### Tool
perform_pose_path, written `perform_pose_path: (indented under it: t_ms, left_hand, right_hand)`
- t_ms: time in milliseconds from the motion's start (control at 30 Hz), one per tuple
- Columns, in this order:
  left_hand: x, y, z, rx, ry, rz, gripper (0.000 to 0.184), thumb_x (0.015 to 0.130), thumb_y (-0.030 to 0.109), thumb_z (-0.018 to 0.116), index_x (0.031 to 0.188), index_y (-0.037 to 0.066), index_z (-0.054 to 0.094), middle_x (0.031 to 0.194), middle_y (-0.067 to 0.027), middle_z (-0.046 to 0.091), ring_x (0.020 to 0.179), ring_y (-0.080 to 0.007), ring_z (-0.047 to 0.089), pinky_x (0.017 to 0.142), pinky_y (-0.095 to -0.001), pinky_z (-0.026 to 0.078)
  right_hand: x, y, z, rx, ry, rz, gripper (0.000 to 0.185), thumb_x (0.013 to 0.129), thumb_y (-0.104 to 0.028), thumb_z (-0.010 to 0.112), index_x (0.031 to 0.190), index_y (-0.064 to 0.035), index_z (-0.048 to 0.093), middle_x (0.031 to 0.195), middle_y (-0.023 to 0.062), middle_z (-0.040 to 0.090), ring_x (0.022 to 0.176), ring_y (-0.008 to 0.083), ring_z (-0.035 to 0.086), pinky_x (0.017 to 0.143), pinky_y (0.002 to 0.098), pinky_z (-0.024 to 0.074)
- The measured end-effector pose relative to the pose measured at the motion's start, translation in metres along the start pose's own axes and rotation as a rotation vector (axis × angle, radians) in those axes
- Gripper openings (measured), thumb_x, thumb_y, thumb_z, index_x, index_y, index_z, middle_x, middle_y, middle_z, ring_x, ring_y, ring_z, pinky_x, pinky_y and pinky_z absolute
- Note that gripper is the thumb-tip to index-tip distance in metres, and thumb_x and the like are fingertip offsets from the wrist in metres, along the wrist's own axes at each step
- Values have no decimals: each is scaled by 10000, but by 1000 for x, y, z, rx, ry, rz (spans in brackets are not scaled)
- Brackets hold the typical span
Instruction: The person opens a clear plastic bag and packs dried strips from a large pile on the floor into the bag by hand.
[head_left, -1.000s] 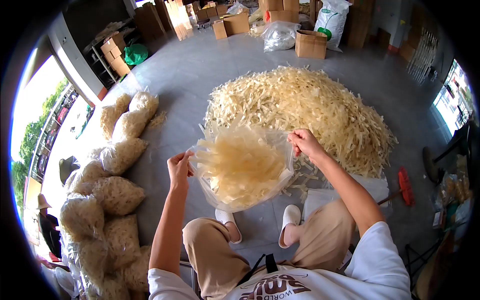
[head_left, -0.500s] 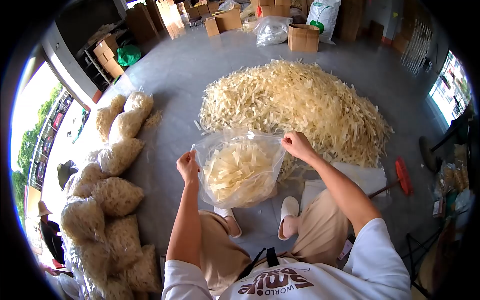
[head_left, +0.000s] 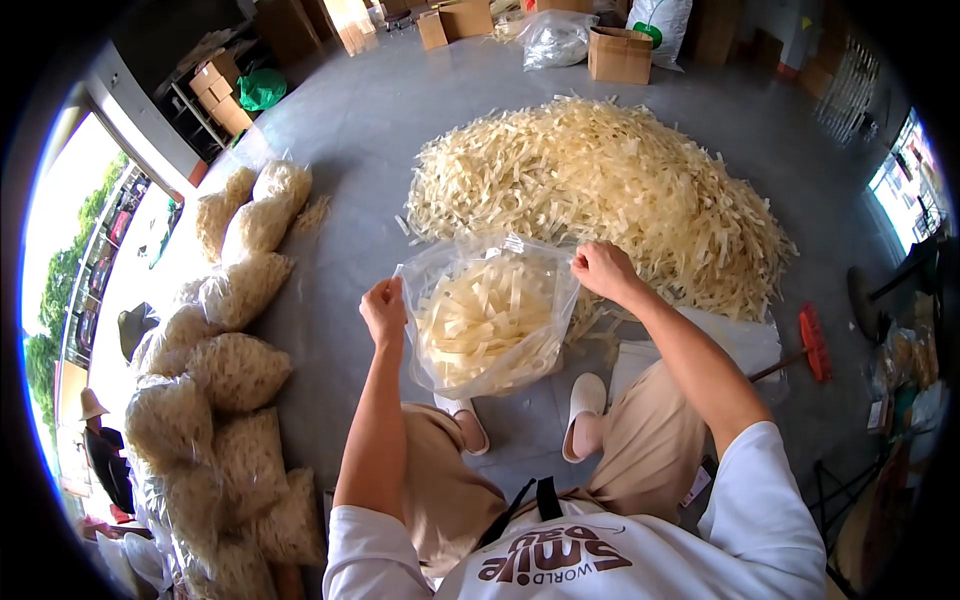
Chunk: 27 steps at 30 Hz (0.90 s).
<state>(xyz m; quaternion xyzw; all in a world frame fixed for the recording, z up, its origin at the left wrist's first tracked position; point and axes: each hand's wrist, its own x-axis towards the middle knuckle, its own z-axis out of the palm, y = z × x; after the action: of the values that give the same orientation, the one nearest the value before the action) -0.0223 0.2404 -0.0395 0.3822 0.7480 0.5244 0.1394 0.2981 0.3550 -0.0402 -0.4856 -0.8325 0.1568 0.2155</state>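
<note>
A clear plastic bag hangs between my hands, filled with pale yellow flat strips. My left hand is closed on the bag's upper left corner. At the upper right corner my right hand pinches the bag's edge. The mouth is stretched wide between them, and its bottom hangs just above or on the floor before my feet; I cannot tell which. Just beyond the bag lies a big heap of the same loose strips.
Filled clear bags line the floor at left. Flat plastic sheets and a red-headed broom lie at right. Cardboard boxes and a clear sack stand at the back. A person in a hat is at far left.
Both hands and the bag sit slightly higher and further right in view. The whole scene has shifted a little as the camera moved. Both hands still grip the bag.
</note>
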Motion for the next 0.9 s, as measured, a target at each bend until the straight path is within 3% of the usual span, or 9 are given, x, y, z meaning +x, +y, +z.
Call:
perform_pose_path:
  t_ms: [167, 233, 367, 500, 733, 800, 900]
  left_hand:
    - [-1, -2, -22, 6, -69, -32, 312, 788, 279, 634, 866, -24, 640, 520, -9, 486, 405, -81, 442, 388, -257, 357]
    - [-1, -8, -31, 17, -204, -87, 494, 728, 388, 674, 978, -30, 589, 580, -69, 578, 424, -106, 508, 423, -250, 409]
    - [-10, -4, -42, 17, -224, -125, 551, 700, 437, 682, 965, -31, 562, 603, -89, 595, 435, -130, 536, 415, -252, 424]
    - [-8, -7, -49, 53, -308, -201, 495, 706, 448, 675, 834, -15, 554, 575, -83, 581, 427, -143, 548, 393, -244, 421]
    - [-10, -5, -52, 86, -418, -252, 502, 706, 478, 662, 563, 14, 538, 469, -64, 526, 398, -131, 523, 387, -253, 407]
    - [-10, -7, -52, 126, -449, -280, 492, 704, 459, 662, 541, 12, 538, 466, -66, 525, 396, -129, 518, 389, -254, 406]
    - [-9, -7, -56, 186, -541, -316, 449, 713, 397, 652, 518, 8, 543, 465, -67, 526, 389, -127, 507, 386, -253, 401]
  right_hand:
    - [-3, -4, -2, -5, -15, -3, 189, 737, -197, 573, 651, -30, 564, 677, 127, 608, 649, 292, 598, 590, 372, 471]
    - [-4, -4, -2, -3, -15, -14, 211, 751, -216, 574, 655, -29, 564, 682, 128, 607, 651, 294, 595, 590, 375, 469]
    - [-8, -18, -18, -32, -51, 13, 429, 850, -367, 486, 595, -26, 538, 603, 154, 571, 574, 302, 565, 570, 408, 450]
    - [-12, -24, -28, -48, -64, 46, 601, 883, -503, 406, 542, -12, 470, 524, 199, 495, 525, 342, 534, 547, 419, 431]
    - [-14, -34, -40, -71, -260, 120, 693, 797, -603, 483, 454, -3, 431, 476, 160, 471, 480, 294, 513, 520, 395, 421]
    - [-15, -39, -41, -129, -413, 128, 642, 763, -632, 498, 598, -18, 592, 574, 149, 570, 529, 245, 567, 547, 368, 455]
    - [-16, -42, -40, -135, -450, 38, 551, 722, -554, 594, 660, -8, 627, 627, 175, 602, 581, 247, 602, 569, 361, 473]
